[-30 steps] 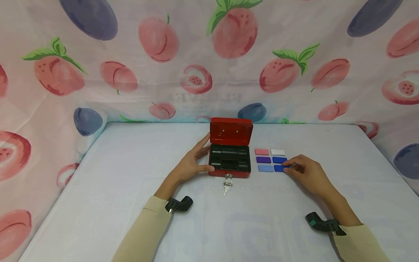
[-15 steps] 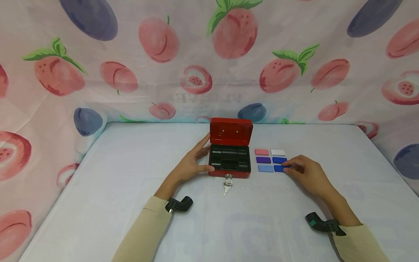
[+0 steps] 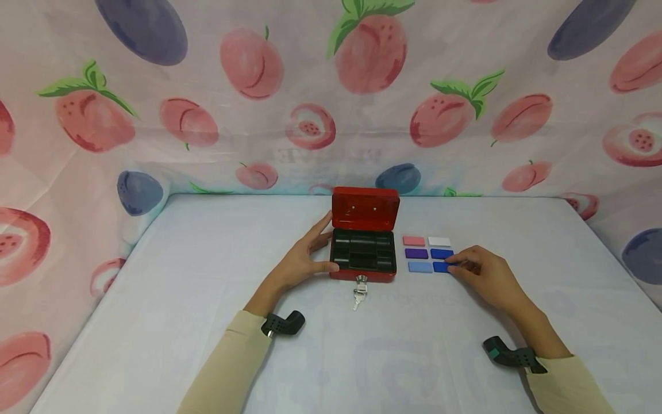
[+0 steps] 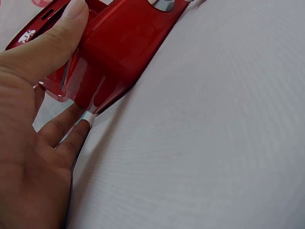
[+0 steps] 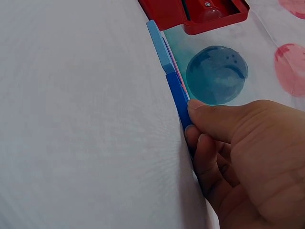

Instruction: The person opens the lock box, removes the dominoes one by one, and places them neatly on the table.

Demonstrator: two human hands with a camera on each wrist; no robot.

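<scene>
A red cash box [image 3: 362, 276] with a black tray [image 3: 364, 250] stands open in the head view, its lid [image 3: 365, 209] raised at the back. My left hand [image 3: 297, 263] rests against its left side, fingers mostly straight, thumb on the front left corner. In the left wrist view, the thumb [image 4: 50, 44] lies over the box's edge. Beside the box lie flat rectangular blocks in two columns. My right hand [image 3: 485, 276] pinches the end of the front right dark blue block [image 3: 441, 267] between thumb and fingertips; that block still lies in the layout.
Other blocks are pink [image 3: 414, 240], white [image 3: 438, 241], purple [image 3: 416, 253], dark blue [image 3: 441, 253] and light blue [image 3: 420, 267]. Keys [image 3: 359, 295] hang from the box's front lock. A white cloth [image 3: 207, 247] covers the table; a fruit-patterned curtain [image 3: 201, 69] rises behind.
</scene>
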